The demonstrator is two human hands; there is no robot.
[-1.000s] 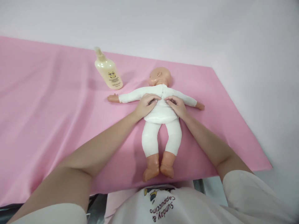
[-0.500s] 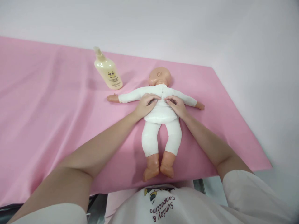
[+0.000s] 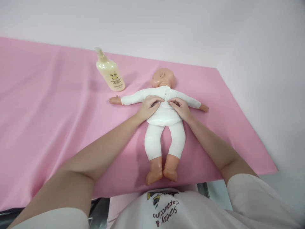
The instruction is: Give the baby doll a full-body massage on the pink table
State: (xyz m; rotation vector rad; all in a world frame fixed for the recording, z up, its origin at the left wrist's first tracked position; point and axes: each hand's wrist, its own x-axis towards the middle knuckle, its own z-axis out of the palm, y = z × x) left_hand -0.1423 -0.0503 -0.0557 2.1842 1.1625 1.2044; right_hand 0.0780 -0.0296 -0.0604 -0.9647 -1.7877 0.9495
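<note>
A baby doll point(image 3: 165, 122) is laid face down on the pink sheet point(image 3: 47, 121). The left hand point(image 3: 149, 107) and right hand point(image 3: 180, 107), fingers curled, are pressed on the doll's back. A lotion bottle point(image 3: 110, 73) stands beyond the doll's arm.

The sheet point(image 3: 47, 105) lies bare left of the doll point(image 3: 164, 117); only the bottle point(image 3: 110, 72) stands near its outstretched arm. A narrower strip runs right.
</note>
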